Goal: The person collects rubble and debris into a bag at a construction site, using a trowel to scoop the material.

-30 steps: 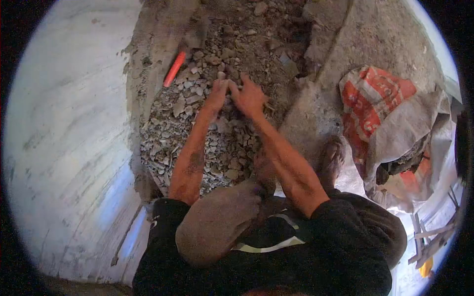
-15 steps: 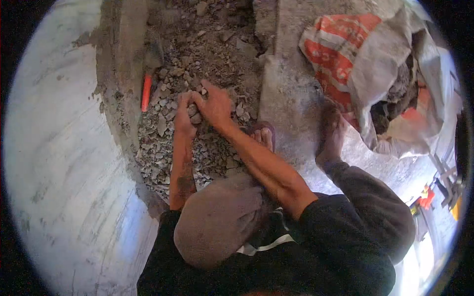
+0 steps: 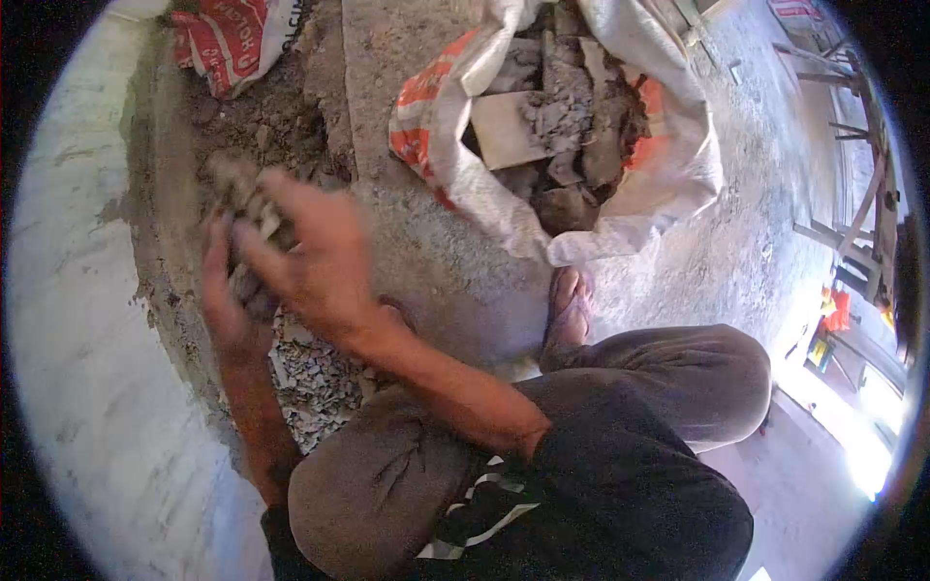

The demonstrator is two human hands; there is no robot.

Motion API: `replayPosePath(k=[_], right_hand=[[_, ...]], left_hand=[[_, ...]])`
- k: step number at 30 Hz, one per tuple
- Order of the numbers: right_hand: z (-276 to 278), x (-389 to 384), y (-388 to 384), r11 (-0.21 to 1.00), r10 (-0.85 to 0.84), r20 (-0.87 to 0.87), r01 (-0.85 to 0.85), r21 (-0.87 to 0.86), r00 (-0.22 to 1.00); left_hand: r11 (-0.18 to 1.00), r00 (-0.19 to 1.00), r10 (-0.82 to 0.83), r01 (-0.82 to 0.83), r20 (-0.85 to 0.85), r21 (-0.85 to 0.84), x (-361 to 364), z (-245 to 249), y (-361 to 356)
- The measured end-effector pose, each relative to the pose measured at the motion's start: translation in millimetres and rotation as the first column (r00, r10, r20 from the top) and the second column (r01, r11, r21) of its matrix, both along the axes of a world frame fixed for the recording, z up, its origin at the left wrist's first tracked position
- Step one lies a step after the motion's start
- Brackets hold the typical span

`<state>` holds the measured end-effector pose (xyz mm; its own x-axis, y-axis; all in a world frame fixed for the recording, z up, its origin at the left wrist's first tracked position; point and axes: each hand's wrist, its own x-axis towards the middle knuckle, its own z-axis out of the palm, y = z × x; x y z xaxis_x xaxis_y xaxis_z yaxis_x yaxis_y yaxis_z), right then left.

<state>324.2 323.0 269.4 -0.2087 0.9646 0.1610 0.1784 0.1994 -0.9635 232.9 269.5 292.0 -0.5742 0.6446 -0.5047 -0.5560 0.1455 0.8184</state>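
My left hand (image 3: 234, 305) and my right hand (image 3: 325, 257) are cupped towards each other, with a load of stone rubble (image 3: 260, 218) between them. Motion smears the fingers and the upper pieces. Grey gravel (image 3: 315, 382) lies below the hands, beside my bent knee. To the right of my hands stands a white and orange woven sack (image 3: 620, 242), its mouth wide. Inside it are broken chunks, dust and a pale flat tile piece (image 3: 506, 131).
Another red and white bag (image 3: 232, 44) lies at the top left. A pale wall (image 3: 87, 320) runs along the left side. My foot (image 3: 572, 300) is close to the sack. Wooden framing (image 3: 862, 203) stands at the far right.
Both hands have come up off the rubble heap with a load between them. The view has swung right, bringing the sack nearer the middle. The orange-red handle is out of sight.
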Motion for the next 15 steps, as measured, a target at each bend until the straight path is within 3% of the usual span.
replayPosePath(k=[1,2,4,5,6,7,8,9,10,11,12,13,14,15], right_hand=[[13.0,21.2,17.7,0.997,-0.038,0.005,0.038,0.068,0.999],[29.9,46.1,34.8,0.997,-0.073,-0.008,0.073,0.008,0.997],[56.3,100.5,68.3,0.983,-0.151,0.035,0.146,0.113,0.988],[67.5,123.6,85.8,0.983,-0.152,-0.087,0.159,0.089,0.985],[65.5,149.2,101.8,0.978,-0.158,-0.112,0.171,0.119,0.981],[77.0,165.2,105.6,0.943,-0.321,-0.029,0.323,0.077,0.947],[70.5,182.7,117.1,0.92,-0.364,0.039,0.353,0.17,0.931],[60.0,199.5,132.5,0.886,-0.45,0.165,0.462,-0.036,0.877],[29.9,220.1,153.0,0.926,-0.359,0.019,0.358,-0.118,0.933],[5.7,242.0,166.4,0.987,-0.14,0.001,0.14,-0.082,0.99],[1.0,245.0,169.1,0.992,-0.09,0.282,0.061,0.112,0.955],[-4.5,246.8,172.1,0.95,-0.134,0.517,-0.038,0.309,0.846],[4.9,232.7,162.9,0.958,-0.07,0.485,-0.077,0.277,0.872],[11.4,231.2,152.5,0.965,-0.009,0.467,-0.115,0.237,0.884]], left_hand=[[0.999,0.995,-0.034,0.037,-0.093,0.029,25.2,20.1,28.9],[0.978,0.96,-0.165,0.189,-0.228,0.087,43.3,31.0,51.1],[0.88,0.8,-0.355,0.461,-0.484,0.116,78.5,44.2,83.7],[0.814,0.688,-0.422,0.574,-0.591,0.087,96.8,47.3,99.3],[0.785,0.181,-0.134,0.619,-0.974,0.007,113.7,44.2,120.0],[0.812,0.059,0.033,0.581,-0.998,0.061,137.8,37.5,142.0],[0.776,0.118,-0.005,0.627,-0.993,0.071,158.5,25.7,162.7],[0.771,0.075,-0.166,0.631,-0.983,-0.082,174.5,19.2,179.8],[0.73,-0.007,-0.303,0.641,-0.953,-0.237,179.8,23.7,184.0],[0.719,-0.119,-0.327,0.613,-0.938,-0.328,181.7,23.7,179.1],[0.693,-0.222,-0.338,0.598,-0.914,-0.402,176.8,21.7,171.1],[0.7,-0.238,-0.368,0.566,-0.899,-0.436,161.8,12.9,164.9],[0.722,-0.157,-0.111,0.666,-0.981,-0.188,148.1,0.8,156.8],[0.667,-0.03,0.142,0.742,-0.989,0.073,141.0,-10.8,144.2]])
